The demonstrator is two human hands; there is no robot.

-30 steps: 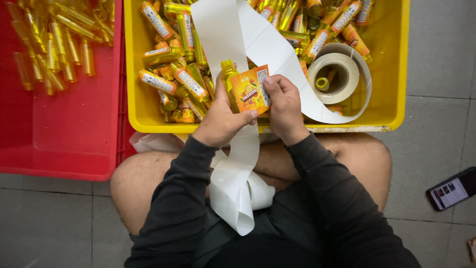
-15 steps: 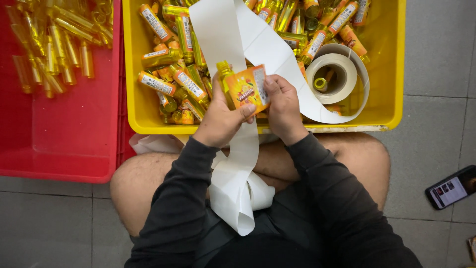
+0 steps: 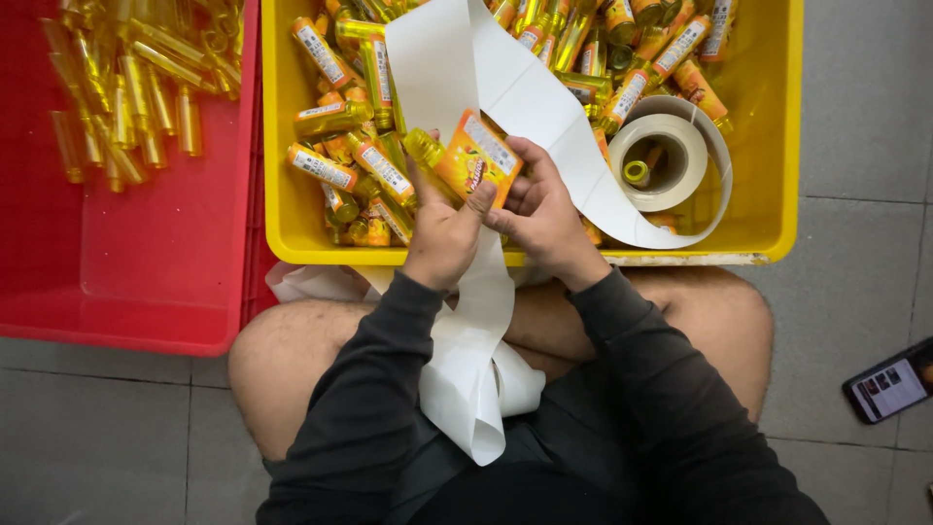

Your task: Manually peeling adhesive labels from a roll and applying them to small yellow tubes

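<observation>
Over the yellow crate's [image 3: 768,146] near edge, both hands stayed clamped on the small yellow bottle [image 3: 428,148], left hand [image 3: 445,233] and right hand [image 3: 539,209] now smoothing its orange label [image 3: 478,156] further round.

Red crate [image 3: 126,292]: fills the 9 to 10 o'clock side, standing on the floor just beside the yellow crate.
Unlabelled bottles [image 3: 136,87]: a loose heap of clear yellow ones at 10 o'clock, lying in the red crate's far end.
Yellow crate [image 3: 768,146]: spans 12 to 2 o'clock, its near wall touching the knees.
Labelled bottles [image 3: 340,175]: orange-and-white, piled across the yellow crate from 11 to 1 o'clock.
Label roll [image 3: 666,160]: white, at 1 o'clock, lying flat in the yellow crate among bottles.
Phone [image 3: 889,381]: at 4 o'clock on the grey tiled floor [image 3: 855,292], screen lit, well apart from the crates.
</observation>
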